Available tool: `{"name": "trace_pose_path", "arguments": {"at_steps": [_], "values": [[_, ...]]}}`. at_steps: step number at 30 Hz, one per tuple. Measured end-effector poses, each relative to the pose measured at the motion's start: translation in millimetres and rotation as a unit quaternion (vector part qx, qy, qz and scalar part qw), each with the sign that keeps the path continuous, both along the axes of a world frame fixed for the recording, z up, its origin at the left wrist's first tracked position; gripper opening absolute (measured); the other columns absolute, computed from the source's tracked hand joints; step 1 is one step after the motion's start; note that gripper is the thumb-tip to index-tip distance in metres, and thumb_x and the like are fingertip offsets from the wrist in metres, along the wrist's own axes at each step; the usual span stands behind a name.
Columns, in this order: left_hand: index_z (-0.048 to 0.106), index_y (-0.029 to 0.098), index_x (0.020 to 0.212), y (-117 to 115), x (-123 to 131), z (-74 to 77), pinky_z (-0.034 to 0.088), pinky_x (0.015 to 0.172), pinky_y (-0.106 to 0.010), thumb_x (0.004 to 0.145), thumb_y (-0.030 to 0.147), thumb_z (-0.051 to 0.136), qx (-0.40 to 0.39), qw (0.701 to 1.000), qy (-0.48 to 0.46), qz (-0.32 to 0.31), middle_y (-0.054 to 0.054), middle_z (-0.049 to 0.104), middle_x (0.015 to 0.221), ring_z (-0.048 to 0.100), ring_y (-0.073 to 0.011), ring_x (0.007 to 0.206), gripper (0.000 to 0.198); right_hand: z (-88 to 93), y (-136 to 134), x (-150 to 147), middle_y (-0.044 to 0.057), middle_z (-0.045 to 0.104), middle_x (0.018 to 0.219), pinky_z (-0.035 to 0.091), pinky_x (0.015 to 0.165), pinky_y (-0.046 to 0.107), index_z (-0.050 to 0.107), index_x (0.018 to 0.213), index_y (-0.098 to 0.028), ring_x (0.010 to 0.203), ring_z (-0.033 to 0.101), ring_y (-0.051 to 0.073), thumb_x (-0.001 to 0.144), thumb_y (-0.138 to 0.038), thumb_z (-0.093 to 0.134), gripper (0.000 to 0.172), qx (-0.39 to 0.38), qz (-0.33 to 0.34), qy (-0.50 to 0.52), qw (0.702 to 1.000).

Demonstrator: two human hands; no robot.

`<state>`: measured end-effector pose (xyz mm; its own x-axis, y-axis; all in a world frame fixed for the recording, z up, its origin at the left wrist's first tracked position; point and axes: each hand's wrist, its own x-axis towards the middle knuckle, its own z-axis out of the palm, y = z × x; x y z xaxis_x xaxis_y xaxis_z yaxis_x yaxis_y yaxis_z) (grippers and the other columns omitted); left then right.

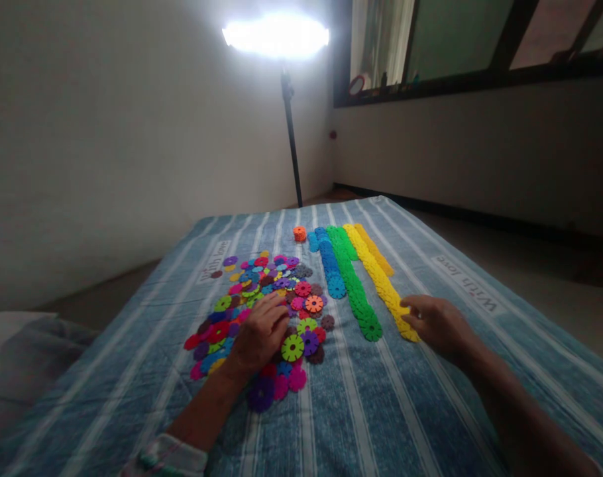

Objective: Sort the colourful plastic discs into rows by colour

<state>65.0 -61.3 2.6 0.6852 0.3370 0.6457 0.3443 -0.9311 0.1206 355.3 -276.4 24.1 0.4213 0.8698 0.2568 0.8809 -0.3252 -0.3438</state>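
A loose pile of many-coloured plastic snowflake discs (262,298) lies on a blue striped bedsheet (381,411). My left hand (260,334) rests palm down on the pile, fingers curled among the discs; whether it grips one is hidden. To the right run sorted rows: a blue row (330,264), a green row (355,285) and a yellow row (378,275). My right hand (433,323) is at the near end of the yellow row, fingertips pinched on the last yellow disc (405,319). A small orange stack (299,233) stands at the far end.
A bright light on a black stand (291,132) rises behind the bed. Pale walls enclose the left and back; a dark-framed window (480,46) is at upper right. A pillow edge (13,351) shows at left. Bare floor runs along the right.
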Motion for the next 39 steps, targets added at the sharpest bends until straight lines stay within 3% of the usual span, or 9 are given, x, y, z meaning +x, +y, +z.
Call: {"name": "trace_pose_path", "arguments": {"at_steps": [7,13,18,24,28,32,39], "values": [[0.067,0.017,0.085,-6,-1,2.4,0.051,0.099,-0.048,0.086,0.018,0.052,-0.015,1.0,0.011,-0.007,-0.011,0.071,0.105,0.062,-0.0259,0.111,0.015,10.3,25,-49,0.005,0.072,0.084,0.043,0.066,0.028,0.07,0.088,-0.023,0.078,0.067,0.021,0.083,-0.02,0.059,0.013,0.003,0.121,-0.001,0.993],[0.067,0.018,0.084,-11,0,2.6,0.051,0.099,-0.047,0.085,0.016,0.052,-0.024,0.999,0.021,-0.01,-0.009,0.071,0.102,0.063,-0.0233,0.106,0.015,10.5,57,-107,0.003,0.07,0.083,0.034,0.055,0.024,0.068,0.09,-0.024,0.069,0.064,0.016,0.086,-0.02,0.057,0.012,-0.031,0.237,-0.024,0.971],[0.067,0.019,0.083,-13,-2,0.9,0.053,0.097,-0.045,0.084,0.015,0.052,-0.025,1.0,0.016,0.004,-0.009,0.071,0.101,0.064,-0.0229,0.105,0.016,-5.3,81,-139,0.003,0.067,0.074,0.024,0.047,0.025,0.066,0.083,-0.023,0.056,0.055,0.013,0.084,-0.016,0.054,0.014,0.018,0.24,-0.066,0.968],[0.066,0.019,0.083,-13,-4,3.7,0.053,0.097,-0.044,0.084,0.015,0.052,-0.039,0.998,0.035,0.027,-0.008,0.071,0.1,0.064,-0.0227,0.104,0.015,-32.4,87,-146,0.002,0.061,0.069,0.028,0.053,0.026,0.063,0.075,-0.02,0.061,0.052,0.014,0.079,-0.008,0.054,0.015,0.119,0.256,-0.089,0.955],[0.066,0.018,0.084,-9,-2,1.7,0.052,0.098,-0.044,0.083,0.014,0.051,-0.05,0.998,0.038,0.025,-0.009,0.07,0.102,0.063,-0.0232,0.105,0.015,-47.2,89,-149,0.003,0.06,0.073,0.032,0.055,0.026,0.062,0.078,-0.021,0.063,0.05,0.015,0.081,-0.011,0.055,0.013,0.132,0.27,-0.07,0.951],[0.066,0.016,0.093,-1,3,0.0,0.051,0.1,-0.046,0.082,0.015,0.053,-0.049,0.997,0.048,0.041,-0.012,0.069,0.107,0.062,-0.025,0.109,0.018,-52.7,92,-150,0.003,0.061,0.076,0.035,0.057,0.026,0.062,0.081,-0.023,0.066,0.052,0.015,0.084,-0.016,0.055,0.01,0.133,0.273,-0.052,0.951],[0.066,0.016,0.109,16,25,1.6,0.045,0.105,-0.05,0.078,0.021,0.061,-0.074,0.988,0.114,0.074,-0.014,0.064,0.122,0.056,-0.0292,0.119,0.031,-57.4,99,-147,0.001,0.057,0.073,0.033,0.057,0.024,0.056,0.077,-0.02,0.065,0.051,0.013,0.083,-0.008,0.052,0.014,0.183,0.291,-0.016,0.939]]}}
